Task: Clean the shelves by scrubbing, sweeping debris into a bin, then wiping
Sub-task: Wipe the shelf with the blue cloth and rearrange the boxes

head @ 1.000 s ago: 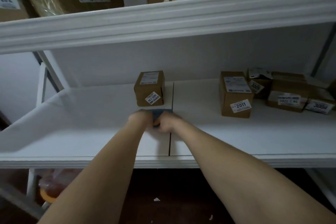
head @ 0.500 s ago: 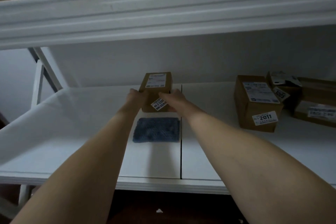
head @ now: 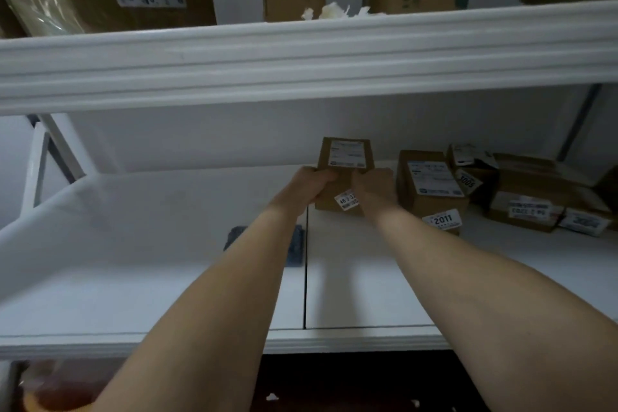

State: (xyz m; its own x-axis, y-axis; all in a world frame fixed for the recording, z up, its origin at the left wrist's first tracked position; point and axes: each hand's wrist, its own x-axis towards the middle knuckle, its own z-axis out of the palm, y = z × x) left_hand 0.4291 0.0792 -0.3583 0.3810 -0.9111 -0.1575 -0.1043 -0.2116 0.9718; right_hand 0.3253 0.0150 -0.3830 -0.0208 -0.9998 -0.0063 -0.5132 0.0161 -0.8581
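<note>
One cloth (head: 297,246) lies flat, long axis left-right, before the box (head: 346,155).

Past your right hand (head: 374,187) you face a pale back wall (head: 200,140); far left, 1 white upright (head: 33,170); below, dark floor (head: 351,385), dimly lit.

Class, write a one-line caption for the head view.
Left hand and right hand grip a small brown cardboard box at the white shelf, blue-grey cloth lying nearer.
</note>
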